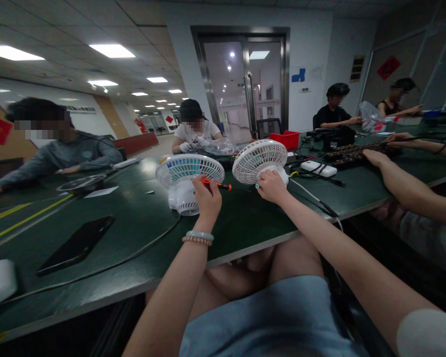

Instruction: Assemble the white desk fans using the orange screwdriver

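Observation:
Two small white fans sit side by side on the dark green table. My left hand (pixel 208 201), a bracelet at its wrist, is closed round an orange and black screwdriver (pixel 225 186) beside the left fan (pixel 182 193). Whether its fingers also touch that fan is unclear. The right fan (pixel 259 157) has its round grille tilted up, and my right hand (pixel 273 186) grips the white housing behind the grille. A tiny teal bit shows at the fingertips of this hand; I cannot make out what it is.
A black phone (pixel 76 244) and a white case (pixel 0 282) lie at the left, with a thin cable crossing the table. To the right are a white box (pixel 318 168) with cables and a neighbour's hands on dark strips (pixel 353 152). A red bin (pixel 285 139) stands behind; several people sit around.

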The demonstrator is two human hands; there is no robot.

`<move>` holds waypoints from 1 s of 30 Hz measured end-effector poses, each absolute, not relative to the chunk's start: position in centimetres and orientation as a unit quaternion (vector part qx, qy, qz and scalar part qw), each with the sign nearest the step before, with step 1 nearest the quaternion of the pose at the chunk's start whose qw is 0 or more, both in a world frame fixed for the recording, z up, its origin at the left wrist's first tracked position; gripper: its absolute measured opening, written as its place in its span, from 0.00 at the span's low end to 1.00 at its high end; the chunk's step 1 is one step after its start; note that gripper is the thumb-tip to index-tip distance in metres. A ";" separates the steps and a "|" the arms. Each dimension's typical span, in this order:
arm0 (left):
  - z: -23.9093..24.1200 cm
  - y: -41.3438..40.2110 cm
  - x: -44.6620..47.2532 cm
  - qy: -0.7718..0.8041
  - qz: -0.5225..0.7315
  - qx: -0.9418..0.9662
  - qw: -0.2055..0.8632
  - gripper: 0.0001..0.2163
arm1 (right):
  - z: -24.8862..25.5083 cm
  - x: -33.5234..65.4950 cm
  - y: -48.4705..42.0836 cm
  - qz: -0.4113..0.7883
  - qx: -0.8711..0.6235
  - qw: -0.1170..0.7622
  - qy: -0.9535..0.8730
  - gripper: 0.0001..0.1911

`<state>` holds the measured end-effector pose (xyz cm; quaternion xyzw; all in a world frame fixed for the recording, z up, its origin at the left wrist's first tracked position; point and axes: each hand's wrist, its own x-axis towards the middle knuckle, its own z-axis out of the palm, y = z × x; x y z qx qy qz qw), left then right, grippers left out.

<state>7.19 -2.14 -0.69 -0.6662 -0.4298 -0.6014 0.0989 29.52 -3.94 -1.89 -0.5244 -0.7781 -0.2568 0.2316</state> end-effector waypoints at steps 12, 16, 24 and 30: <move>-1.0 -2.0 7.6 -0.422 -0.627 -0.653 -0.050 0.13 | -1.9 29.4 -4.0 -0.261 -0.525 0.232 -0.776 0.13; -0.9 -2.1 7.7 -0.421 -0.619 -0.662 -0.040 0.12 | -2.0 29.5 -3.9 -0.267 -0.521 0.234 -0.777 0.13; -0.9 -2.0 7.8 -0.406 -0.630 -0.657 -0.079 0.13 | -2.0 29.5 -3.8 -0.264 -0.525 0.229 -0.776 0.13; -0.8 -2.1 8.0 -0.399 -0.635 -0.656 -0.089 0.12 | -1.9 29.5 -3.9 -0.263 -0.525 0.228 -0.777 0.12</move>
